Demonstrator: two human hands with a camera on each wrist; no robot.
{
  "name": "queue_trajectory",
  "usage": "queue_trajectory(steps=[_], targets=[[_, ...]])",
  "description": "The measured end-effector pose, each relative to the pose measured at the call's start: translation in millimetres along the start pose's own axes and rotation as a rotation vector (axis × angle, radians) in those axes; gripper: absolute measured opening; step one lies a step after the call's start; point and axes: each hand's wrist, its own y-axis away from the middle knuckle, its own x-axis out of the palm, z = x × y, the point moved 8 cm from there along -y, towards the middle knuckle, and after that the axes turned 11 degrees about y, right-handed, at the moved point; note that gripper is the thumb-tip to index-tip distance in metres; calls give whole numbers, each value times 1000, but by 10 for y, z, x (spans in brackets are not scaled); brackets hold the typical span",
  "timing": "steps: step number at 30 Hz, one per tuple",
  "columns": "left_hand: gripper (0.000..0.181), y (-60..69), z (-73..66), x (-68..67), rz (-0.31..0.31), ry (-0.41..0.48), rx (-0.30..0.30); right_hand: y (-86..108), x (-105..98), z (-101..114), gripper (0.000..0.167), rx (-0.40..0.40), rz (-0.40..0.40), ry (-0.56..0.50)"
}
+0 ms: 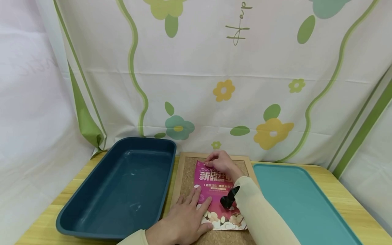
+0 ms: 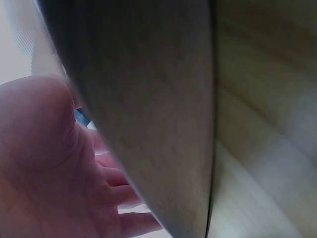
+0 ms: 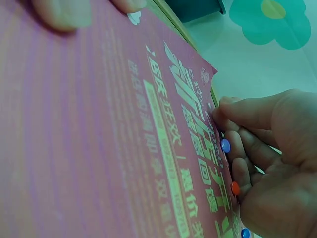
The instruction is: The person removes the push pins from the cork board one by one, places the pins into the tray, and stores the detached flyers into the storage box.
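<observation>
A pink poster (image 1: 214, 199) with white lettering lies on a wood-framed corkboard (image 1: 187, 172). My left hand (image 1: 186, 216) rests on its lower left part, fingers straight and spread. At the poster's top edge, my right hand (image 1: 223, 162) has its thumb and forefinger together, the other fingers curled. In the right wrist view, the thumb and forefinger of that hand (image 3: 280, 148) pinch at the edge; whether a pin is between them is hidden. A purple-blue pin (image 3: 225, 145), a red pin (image 3: 235, 188) and a blue pin (image 3: 245, 233) line the edge beside the curled fingers.
A deep dark blue tub (image 1: 116, 190) stands left of the corkboard. To the right lies a flat teal tray (image 1: 294, 197). Both are on a wooden table (image 1: 346, 183), with a flowered cloth (image 1: 199, 102) hanging behind. A small black camera (image 1: 227, 200) is on the right wrist.
</observation>
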Motion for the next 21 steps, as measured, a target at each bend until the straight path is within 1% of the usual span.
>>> queue_trajectory(steps=[5, 9, 12, 15, 18, 21], targets=[[75, 0, 11, 7, 4, -15, -2, 16, 0, 35, 7, -18, -15, 8], [75, 1, 11, 6, -2, -26, 5, 16, -22, 60, 7, -61, -44, 34], [75, -5, 5, 6, -6, -26, 9, 19, -65, 71, 7, -97, -66, 85], [75, -11, 4, 8, -2, -23, 10, 33, -116, 80, 6, -114, -71, 124], [74, -12, 7, 12, -1, -22, 13, 52, -165, 71, 6, -113, -76, 131], [75, -13, 7, 13, -4, -22, 16, 90, -235, 53, 8, -98, -89, 113]])
